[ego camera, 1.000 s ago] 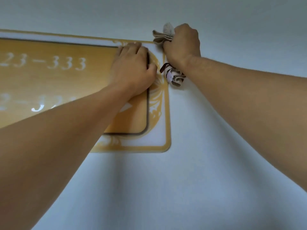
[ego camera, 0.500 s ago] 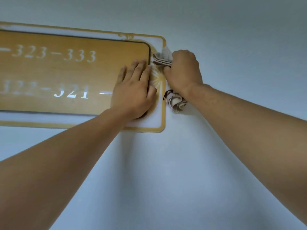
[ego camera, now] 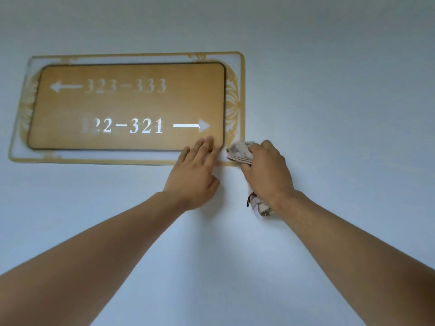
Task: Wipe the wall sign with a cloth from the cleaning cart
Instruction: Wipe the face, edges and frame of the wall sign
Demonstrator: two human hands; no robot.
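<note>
Both hands dropped since the earlier frames: right hand (ego camera: 267, 171) with the cloth (ego camera: 239, 152) slid down the sign's right border from the top corner to the bottom-right corner; left hand (ego camera: 194, 176) went from flat on the gold panel to mostly on the wall below, only fingertips (ego camera: 208, 143) touching the panel's lower edge.

Wall sign (ego camera: 131, 107) sits upper left of the frame, flat on the wall, whole outline visible. Looks like a rigid glossy plate, gold panel on a clear bordered backing; probably smooth and slippery under cloth, likely fixed to the wall, so press, don't grab. Bracing with a flat palm beside the wiped area seems the right hold.

Cloth is soft, bunched, light; one end pokes out above the right hand onto the sign's bottom-right corner, other end hangs below the wrist, centre-right of frame. Right grip is clamped around the cloth, fist closed. Left grip is spread flat, fingers together, holding nothing.

Edges: the backing's rim stands slightly proud of the wall, so the cloth could snag at the rounded corner. Bottom border runs left from the hands, unobstructed. Wall (ego camera: 329, 90) is bare on every side, so plenty of room for sweeps; the left hand partly blocks the bottom-right stretch. Cleaning cart not in view.
</note>
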